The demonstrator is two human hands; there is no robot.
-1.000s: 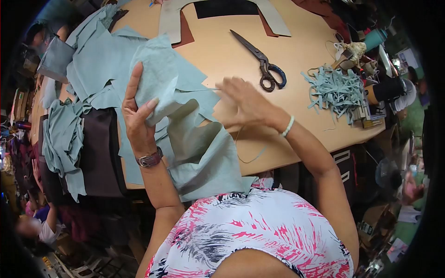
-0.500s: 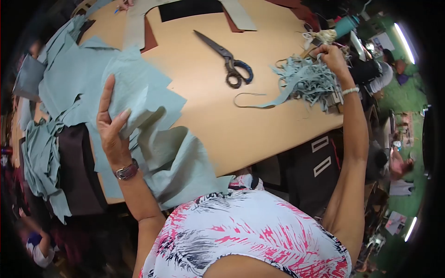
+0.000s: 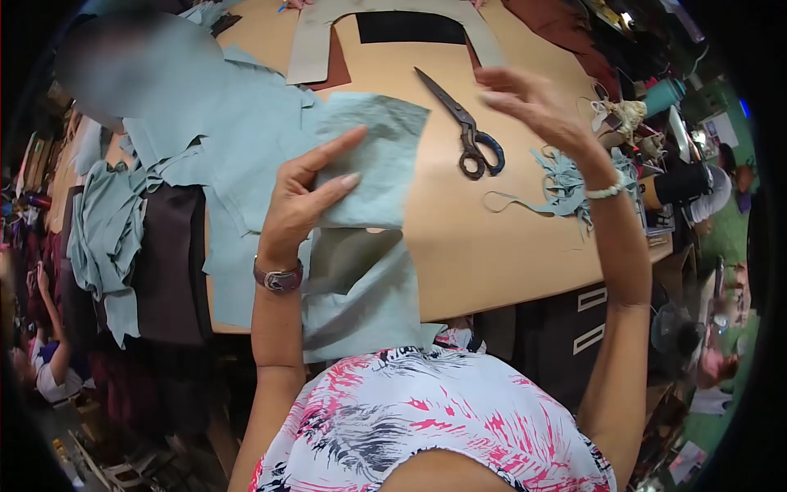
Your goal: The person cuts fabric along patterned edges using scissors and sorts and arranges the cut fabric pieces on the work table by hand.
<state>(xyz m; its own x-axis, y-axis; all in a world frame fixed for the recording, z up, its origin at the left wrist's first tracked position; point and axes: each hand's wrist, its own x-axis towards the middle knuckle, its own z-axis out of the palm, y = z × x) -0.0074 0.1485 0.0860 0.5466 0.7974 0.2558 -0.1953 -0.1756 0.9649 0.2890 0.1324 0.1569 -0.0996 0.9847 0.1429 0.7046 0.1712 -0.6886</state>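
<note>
My left hand (image 3: pixel 303 193) holds a pale blue-green sheet of leather-like material (image 3: pixel 381 176), with thumb and index finger lying on top and the other fingers hidden beneath. The sheet's lower part (image 3: pixel 369 307) folds over the table edge against my patterned top. My right hand (image 3: pixel 533 107) is raised above the table, fingers stretched out and slightly blurred, with nothing seen in it. Beneath and left of it lie large dark scissors (image 3: pixel 466 127) with blue on one handle loop. A tangle of thin blue-green strips (image 3: pixel 566 189) sits below my right wrist.
More blue-green sheets (image 3: pixel 238 156) cover the table's left side, beside a crumpled pile (image 3: pixel 111 225) on dark material. Grey-beige panels (image 3: pixel 310 53) and a black piece (image 3: pixel 410 29) lie at the far side, near another person's hand (image 3: pixel 302 3). A teal bottle (image 3: pixel 662 97) lies far right.
My right hand has left the strips and moved left and up towards the scissors, its fingers now extended. My left hand has shifted right with the sheet, now flatter. The view has turned.
</note>
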